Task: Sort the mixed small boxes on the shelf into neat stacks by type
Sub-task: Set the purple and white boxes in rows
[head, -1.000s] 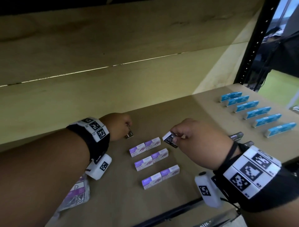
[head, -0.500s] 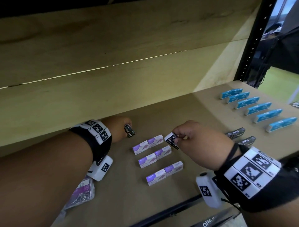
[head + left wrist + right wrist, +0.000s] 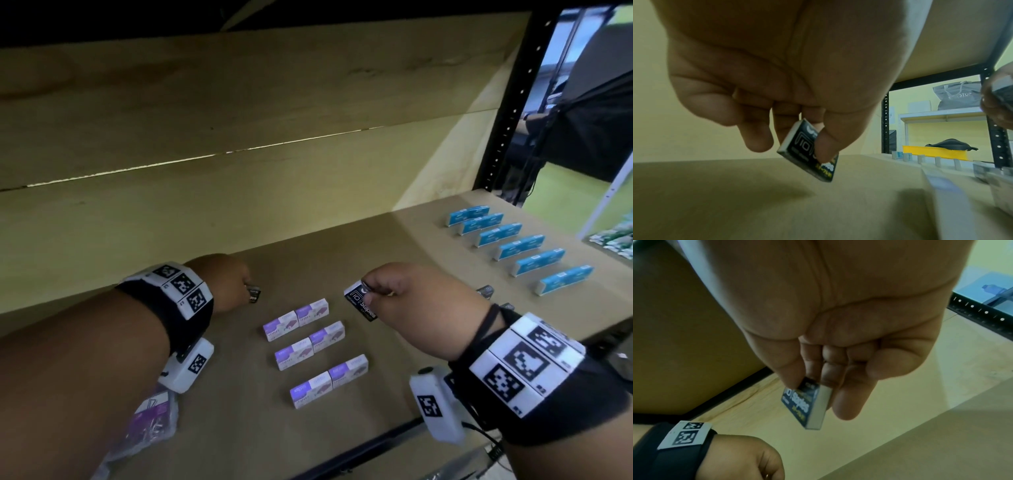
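Note:
My left hand pinches a small black staples box just above the brown shelf, left of the purple boxes. In the left wrist view the thumb and fingers hold that black box tilted, clear of the surface. My right hand pinches a second black staples box in the air, right of the purple boxes; the right wrist view shows this box hanging from thumb and fingers. Several purple-and-white boxes lie in three paired rows between my hands.
A row of several blue boxes stands on edge at the right. Two dark boxes lie partly hidden behind my right wrist. A clear bag with purple contents lies at the lower left. The wooden back wall is close behind.
My left hand has lowered its black box toward the shelf. My right hand and its box have stayed almost in place; the view shifted slightly.

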